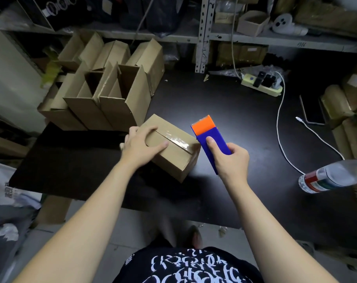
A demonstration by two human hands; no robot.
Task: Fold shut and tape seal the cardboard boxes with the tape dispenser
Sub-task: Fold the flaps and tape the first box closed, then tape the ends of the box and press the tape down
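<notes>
By the table point(255, 127) edge, left hand point(140, 146) grips taped box point(174, 159); right hand point(231, 163) clasps tape dispenser point(212, 142) alongside.

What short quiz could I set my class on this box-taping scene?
1. True or false: the right hand holds the tape dispenser.
2. Pick one. The left hand: A grips the closed box; B hangs free; C holds the dispenser.
3. Fill in: the other boxes, behind the closed one, have their tops ____.
Key: 1 true; 2 A; 3 open.
</notes>
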